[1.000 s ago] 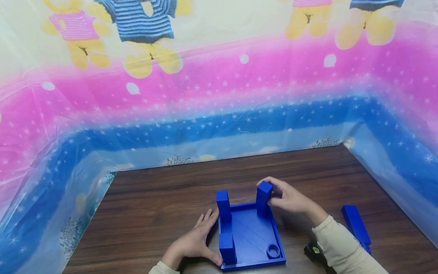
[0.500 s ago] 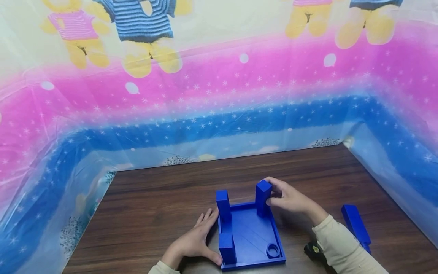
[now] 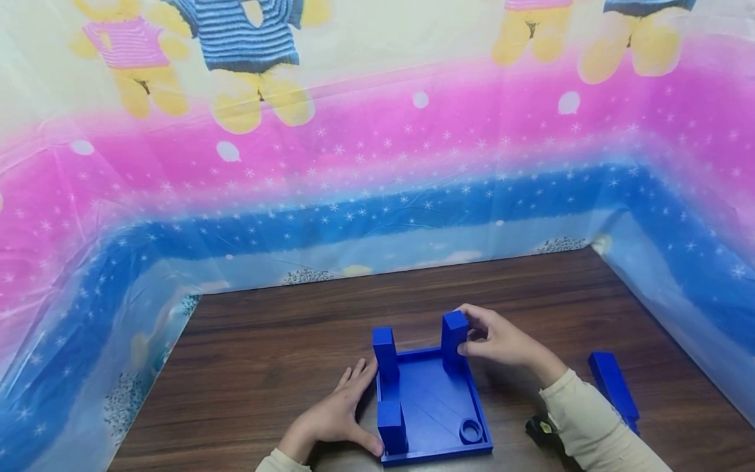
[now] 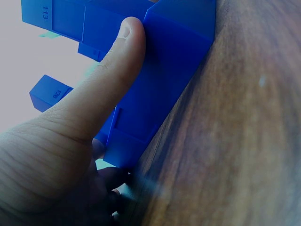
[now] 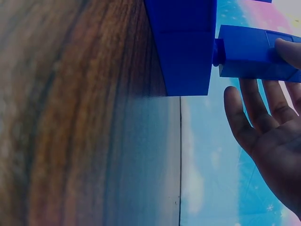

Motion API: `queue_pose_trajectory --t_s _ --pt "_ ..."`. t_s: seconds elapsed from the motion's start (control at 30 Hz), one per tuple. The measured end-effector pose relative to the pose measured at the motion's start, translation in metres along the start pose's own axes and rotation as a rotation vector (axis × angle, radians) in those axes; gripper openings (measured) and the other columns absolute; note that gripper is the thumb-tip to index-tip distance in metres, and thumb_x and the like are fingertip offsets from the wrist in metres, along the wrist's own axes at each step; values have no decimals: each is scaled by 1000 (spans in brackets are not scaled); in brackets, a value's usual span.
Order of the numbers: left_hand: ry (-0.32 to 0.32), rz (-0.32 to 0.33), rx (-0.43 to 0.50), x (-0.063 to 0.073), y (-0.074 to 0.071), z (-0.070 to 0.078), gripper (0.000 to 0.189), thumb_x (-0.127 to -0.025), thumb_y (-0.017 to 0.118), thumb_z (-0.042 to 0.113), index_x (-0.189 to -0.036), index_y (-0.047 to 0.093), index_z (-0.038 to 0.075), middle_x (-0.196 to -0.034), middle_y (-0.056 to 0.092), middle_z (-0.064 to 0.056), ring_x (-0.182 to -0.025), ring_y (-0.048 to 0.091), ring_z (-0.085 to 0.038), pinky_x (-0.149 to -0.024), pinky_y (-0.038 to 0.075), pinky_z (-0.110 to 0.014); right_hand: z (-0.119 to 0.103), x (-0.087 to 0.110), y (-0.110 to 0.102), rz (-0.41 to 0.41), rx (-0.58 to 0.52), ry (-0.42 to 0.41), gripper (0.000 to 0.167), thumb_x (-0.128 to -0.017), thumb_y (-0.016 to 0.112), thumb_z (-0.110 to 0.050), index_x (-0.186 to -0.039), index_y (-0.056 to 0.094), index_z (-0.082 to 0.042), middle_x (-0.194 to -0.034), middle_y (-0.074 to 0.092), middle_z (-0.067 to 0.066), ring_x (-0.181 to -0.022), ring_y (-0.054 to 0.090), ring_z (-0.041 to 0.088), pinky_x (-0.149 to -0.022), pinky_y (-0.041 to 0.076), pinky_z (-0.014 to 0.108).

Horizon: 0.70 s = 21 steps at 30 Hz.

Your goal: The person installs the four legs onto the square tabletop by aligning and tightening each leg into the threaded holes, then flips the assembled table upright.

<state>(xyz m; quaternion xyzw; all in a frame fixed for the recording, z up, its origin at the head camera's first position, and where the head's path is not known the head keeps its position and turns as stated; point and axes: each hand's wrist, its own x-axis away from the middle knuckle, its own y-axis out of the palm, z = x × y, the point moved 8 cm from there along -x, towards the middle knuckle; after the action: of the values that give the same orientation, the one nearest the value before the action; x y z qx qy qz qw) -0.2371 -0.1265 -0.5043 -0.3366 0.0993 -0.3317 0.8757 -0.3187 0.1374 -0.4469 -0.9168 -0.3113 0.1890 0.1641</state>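
Note:
A shallow blue tray-like base (image 3: 430,400) with a raised rim lies on the table. Blue square posts stand at its far left corner, a post (image 3: 386,354), and near left corner, a second post (image 3: 392,426). My right hand (image 3: 501,341) pinches a third blue post (image 3: 454,341) upright at the far right corner. In the right wrist view a narrow round neck (image 5: 217,52) shows between this post (image 5: 249,54) and the base (image 5: 188,52). My left hand (image 3: 336,419) lies spread along the base's left side, thumb (image 4: 127,52) against it. A round socket (image 3: 470,431) shows at the near right corner.
Another blue post (image 3: 613,387) lies on the dark wooden table (image 3: 283,341) at the right, partly behind the right sleeve (image 3: 590,413). Beside that sleeve is a small black object (image 3: 538,429). A printed cloth (image 3: 366,164) hangs behind the table and along its sides.
The right fingers and thumb have shifted slightly around the far right post, which has turned a little. The left hand and the base stay in place.

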Motion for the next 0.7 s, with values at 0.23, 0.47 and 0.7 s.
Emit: queue_pose_trajectory --t_s 0.23,0.47,0.7 --pt "3 -5 2 0 0 -1 140 -67 102 34 -165 10 -8 -172 8 -29 -159 -6 -44 -126 -7 -60 3 1 -1 7 20 15 40 -89 78 -1 -124 60 -7 -109 69 10 -95 66 23 -78 58 34" --pt "5 -7 6 0 0 -2 141 -68 101 39 -166 10 -7 -172 8 -29 -159 -6 -44 -126 -7 -62 2 3 -1 21 51 19 41 -89 82 -7 -123 60 -10 -109 68 10 -95 65 25 -75 60 36" --pt "3 -10 3 0 0 -1 141 -68 100 41 -166 10 -7 -172 8 -28 -159 -6 -44 -125 -7 -63 0 3 -1 29 116 24 45 -89 85 -15 -127 61 -11 -108 67 7 -98 62 26 -77 56 36"
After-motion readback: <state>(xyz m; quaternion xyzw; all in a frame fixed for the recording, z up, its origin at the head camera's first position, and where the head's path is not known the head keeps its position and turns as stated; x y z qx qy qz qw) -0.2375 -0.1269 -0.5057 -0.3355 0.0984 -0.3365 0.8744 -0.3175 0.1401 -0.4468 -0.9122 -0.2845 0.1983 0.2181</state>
